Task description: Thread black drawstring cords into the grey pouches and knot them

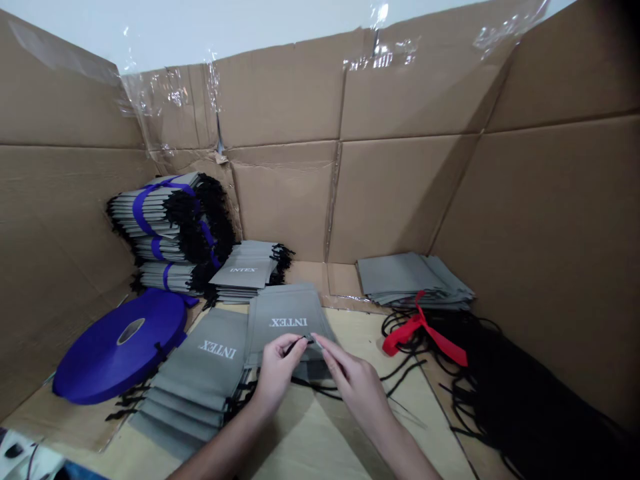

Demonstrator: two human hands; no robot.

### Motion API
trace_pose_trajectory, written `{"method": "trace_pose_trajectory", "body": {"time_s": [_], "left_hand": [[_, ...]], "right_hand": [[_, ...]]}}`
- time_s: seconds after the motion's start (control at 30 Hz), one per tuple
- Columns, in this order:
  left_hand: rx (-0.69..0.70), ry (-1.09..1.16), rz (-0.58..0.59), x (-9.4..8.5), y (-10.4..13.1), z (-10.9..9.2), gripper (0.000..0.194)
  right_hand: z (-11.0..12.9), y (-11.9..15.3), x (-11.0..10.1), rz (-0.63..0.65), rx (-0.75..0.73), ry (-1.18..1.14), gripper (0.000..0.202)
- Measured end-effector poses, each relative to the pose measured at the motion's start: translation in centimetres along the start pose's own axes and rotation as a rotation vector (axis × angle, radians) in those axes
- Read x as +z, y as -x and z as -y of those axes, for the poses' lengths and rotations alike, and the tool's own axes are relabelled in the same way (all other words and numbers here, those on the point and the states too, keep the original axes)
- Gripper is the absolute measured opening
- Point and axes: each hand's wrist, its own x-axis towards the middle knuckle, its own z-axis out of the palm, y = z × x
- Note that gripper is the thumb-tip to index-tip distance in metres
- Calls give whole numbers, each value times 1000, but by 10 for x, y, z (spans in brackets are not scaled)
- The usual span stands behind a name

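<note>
My left hand [281, 365] is closed in a pinch on a black cord [320, 387], over the lower edge of a stack of grey INTEX pouches [295, 303]. Fingertip to fingertip with it, my right hand [353, 375] pinches a thin, small piece that is too small to make out. Lengths of cord trail below both hands and off to the right. Left of my hands, a fanned pile of grey INTEX pouches [200, 373] with black cord ends lies on the table.
A purple ribbon roll [95, 353] lies at left, before tied pouch bundles [170, 253]. Another INTEX pouch pile [245, 260] sits at the back. Flat grey pouches [410, 277] and a black cord bundle [530, 400] with red ribbon [445, 347] lie right. Cardboard walls [285, 200] enclose the table.
</note>
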Motion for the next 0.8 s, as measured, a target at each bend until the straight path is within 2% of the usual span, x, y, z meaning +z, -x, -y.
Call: {"method": "trace_pose_trajectory", "body": {"time_s": [0.17,0.47,0.67,0.8], "left_hand": [[-10,21,-52,1,3,0,27],[-8,26,-51,3,4,-2,30],[-37,2,93,2,6,2,35],[-5,-112,194,0,3,1,32]], "right_hand": [[-1,4,0,0,-24,46,34],[-3,4,3,37,-31,82,33],[-3,6,4,52,-55,180,30],[-4,7,2,53,-90,292,30]]}}
